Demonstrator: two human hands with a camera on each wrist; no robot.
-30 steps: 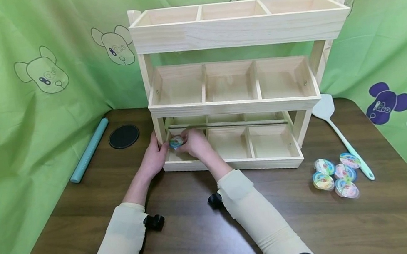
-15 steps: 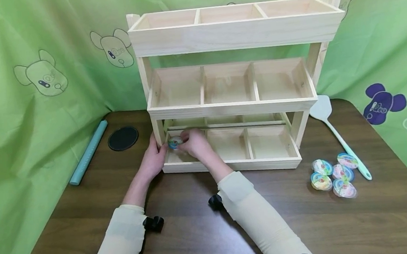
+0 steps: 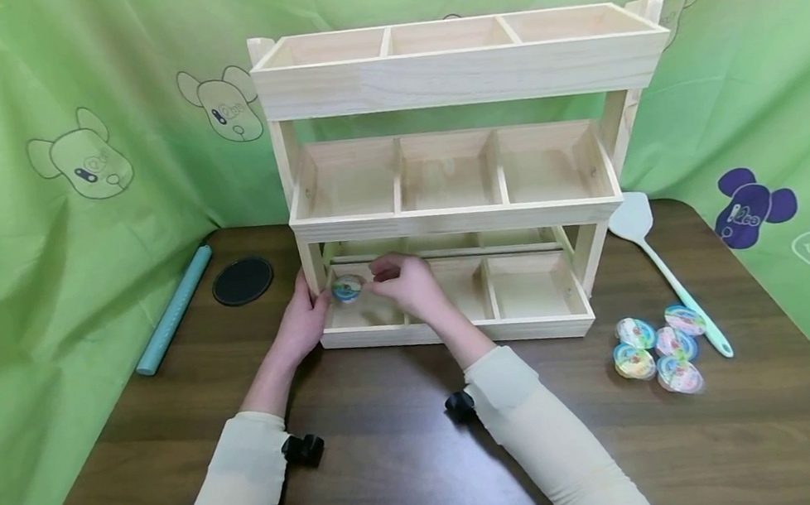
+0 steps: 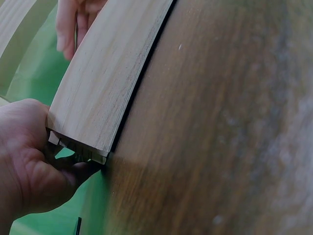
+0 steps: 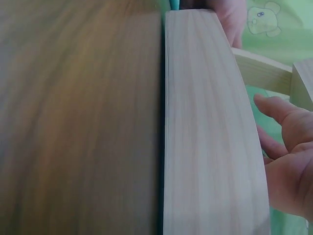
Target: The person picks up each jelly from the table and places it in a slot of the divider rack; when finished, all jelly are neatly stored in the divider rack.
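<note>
A three-tier wooden rack (image 3: 463,77) stands on the table, each tier split into three compartments. In the bottom tier's left compartment sits a small cup with a colourful printed lid (image 3: 347,288). My left hand (image 3: 304,318) grips the left end of the bottom tier, thumb near the cup; the left wrist view shows that hand (image 4: 36,161) round the tray's corner. Just right of the cup is my right hand (image 3: 412,287), holding nothing, fingers loosely bent and apart from the cup. In the right wrist view the right hand (image 5: 293,156) is over the tray front (image 5: 210,122).
Several similar lidded cups (image 3: 655,353) lie grouped at the right beside a pale blue spatula (image 3: 665,269). Left of the rack are a black round disc (image 3: 242,282) and a light blue stick-like roll (image 3: 175,310). A green printed cloth (image 3: 73,40) hangs behind.
My right hand has let go of the small cup and drawn a little to the right. The cup stays in the left compartment. My left hand keeps its hold on the rack's end.
</note>
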